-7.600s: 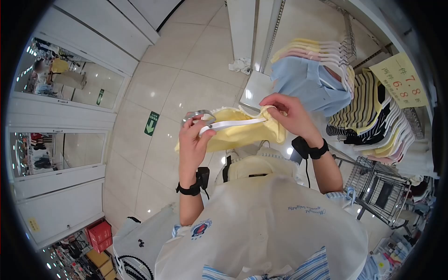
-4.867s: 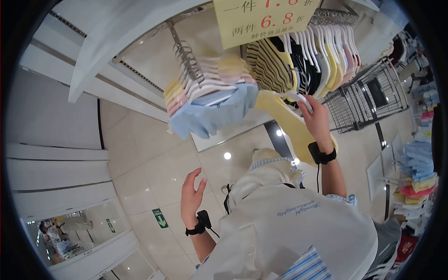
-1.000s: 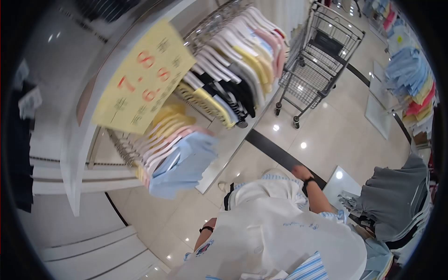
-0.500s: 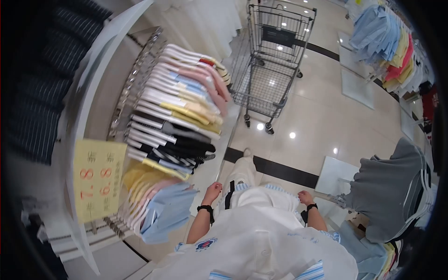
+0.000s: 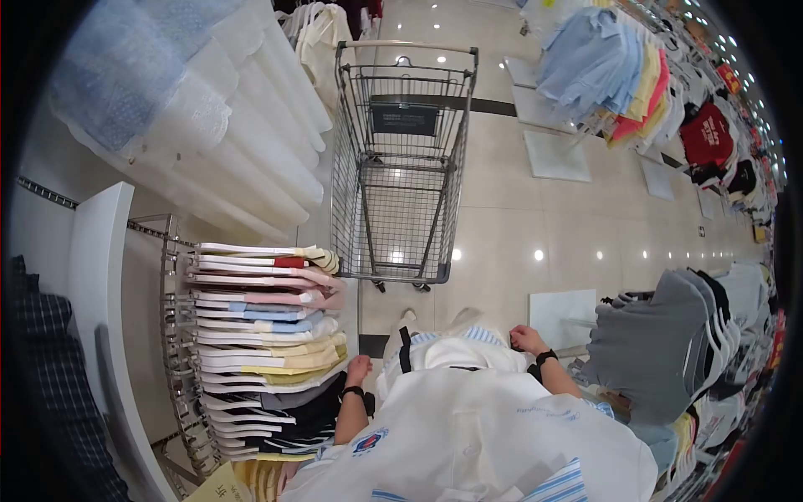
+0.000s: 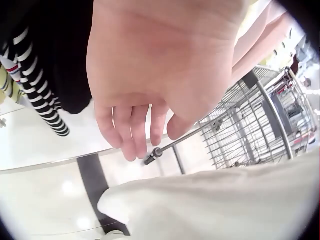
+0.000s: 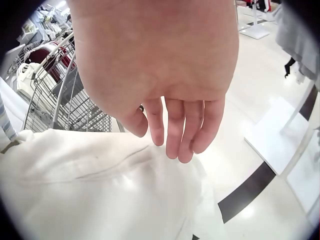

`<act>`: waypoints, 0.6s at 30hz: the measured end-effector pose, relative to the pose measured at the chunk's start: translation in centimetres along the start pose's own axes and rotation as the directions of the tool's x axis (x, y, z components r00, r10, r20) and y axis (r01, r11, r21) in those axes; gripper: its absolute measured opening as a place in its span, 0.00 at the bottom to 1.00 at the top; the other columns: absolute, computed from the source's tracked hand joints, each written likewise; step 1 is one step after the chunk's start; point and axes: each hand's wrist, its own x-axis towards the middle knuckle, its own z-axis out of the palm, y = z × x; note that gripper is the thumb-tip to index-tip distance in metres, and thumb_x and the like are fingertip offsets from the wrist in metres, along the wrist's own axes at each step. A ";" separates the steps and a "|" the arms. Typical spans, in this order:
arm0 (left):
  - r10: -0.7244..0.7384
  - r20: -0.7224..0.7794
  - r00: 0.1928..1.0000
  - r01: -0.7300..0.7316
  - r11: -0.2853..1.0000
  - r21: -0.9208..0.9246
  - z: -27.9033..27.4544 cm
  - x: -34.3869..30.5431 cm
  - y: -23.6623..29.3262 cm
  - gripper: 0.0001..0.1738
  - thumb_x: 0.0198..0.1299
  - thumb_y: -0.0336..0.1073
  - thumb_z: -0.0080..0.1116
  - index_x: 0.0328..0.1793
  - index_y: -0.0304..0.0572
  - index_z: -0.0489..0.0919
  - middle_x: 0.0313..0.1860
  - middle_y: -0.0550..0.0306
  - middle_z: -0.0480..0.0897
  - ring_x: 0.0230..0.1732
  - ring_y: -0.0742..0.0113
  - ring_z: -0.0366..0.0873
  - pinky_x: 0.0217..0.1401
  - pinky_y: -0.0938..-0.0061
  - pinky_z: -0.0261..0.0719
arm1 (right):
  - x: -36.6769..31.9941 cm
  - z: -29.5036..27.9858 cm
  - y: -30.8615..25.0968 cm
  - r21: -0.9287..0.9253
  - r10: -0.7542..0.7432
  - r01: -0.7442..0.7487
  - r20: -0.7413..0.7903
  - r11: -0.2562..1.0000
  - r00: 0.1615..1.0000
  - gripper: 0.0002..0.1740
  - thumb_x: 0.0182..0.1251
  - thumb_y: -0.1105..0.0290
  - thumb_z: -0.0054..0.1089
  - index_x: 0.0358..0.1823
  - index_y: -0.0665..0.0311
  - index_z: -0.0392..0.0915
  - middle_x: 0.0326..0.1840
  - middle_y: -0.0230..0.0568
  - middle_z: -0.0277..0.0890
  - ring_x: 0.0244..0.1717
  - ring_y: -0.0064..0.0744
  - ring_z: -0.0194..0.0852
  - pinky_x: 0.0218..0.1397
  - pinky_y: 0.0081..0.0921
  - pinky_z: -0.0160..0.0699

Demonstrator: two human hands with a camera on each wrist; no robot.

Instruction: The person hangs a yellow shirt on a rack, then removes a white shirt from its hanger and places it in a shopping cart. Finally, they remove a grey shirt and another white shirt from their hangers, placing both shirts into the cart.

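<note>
My left hand (image 5: 359,369) hangs at my side beside the rail of hung clothes (image 5: 284,351), holding nothing. In the left wrist view the fingers of that hand (image 6: 150,75) hang loose, near black and striped garments (image 6: 40,80). On the other side my right hand (image 5: 529,340) is empty too, close to my light trousers. The right wrist view shows this hand (image 7: 170,75) with its fingers loosely hanging over the pale cloth (image 7: 100,180). A wire shopping cart (image 5: 401,201) stands on the floor ahead of me.
Long white and blue garments (image 5: 201,117) hang at the upper left. Grey clothes (image 5: 644,343) hang on a stand at the right, with blue shirts (image 5: 590,63) farther off. White base plates (image 5: 556,155) lie on the tiled floor. A yellow sign (image 5: 219,485) is at the lower left.
Earlier my hands held a yellow garment on a hanger; now both are empty and lowered. The view has turned towards the cart, which appears nearer, and the discount sign has moved to the lower edge.
</note>
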 end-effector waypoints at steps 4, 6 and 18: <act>0.061 -0.131 0.989 -0.088 0.974 -0.207 0.8 1.3 7.3 0.13 0.75 0.42 0.61 0.53 0.39 0.84 0.37 0.55 0.88 0.32 0.67 0.85 0.37 0.73 0.83 | 4.1 -3.5 -5.7 -0.051 0.024 -0.021 0.044 0.998 0.999 0.15 0.77 0.65 0.58 0.56 0.66 0.83 0.40 0.40 0.88 0.39 0.28 0.86 0.47 0.28 0.87; 0.068 -0.182 0.981 -0.112 0.962 -0.248 2.3 0.1 10.2 0.13 0.75 0.41 0.60 0.53 0.38 0.84 0.38 0.54 0.88 0.34 0.66 0.85 0.40 0.73 0.84 | 7.5 -5.2 -7.6 -0.165 -0.020 0.035 0.095 0.986 0.995 0.15 0.75 0.65 0.60 0.54 0.67 0.84 0.40 0.43 0.88 0.39 0.30 0.87 0.47 0.29 0.87; -0.467 -0.429 0.773 0.184 0.812 -0.553 32.2 -14.1 3.7 0.17 0.72 0.45 0.59 0.53 0.38 0.85 0.38 0.52 0.89 0.36 0.64 0.88 0.40 0.70 0.85 | 36.7 -19.9 -28.8 -0.537 0.022 0.247 0.445 0.806 0.895 0.12 0.77 0.64 0.58 0.52 0.62 0.84 0.39 0.41 0.88 0.36 0.33 0.87 0.39 0.30 0.86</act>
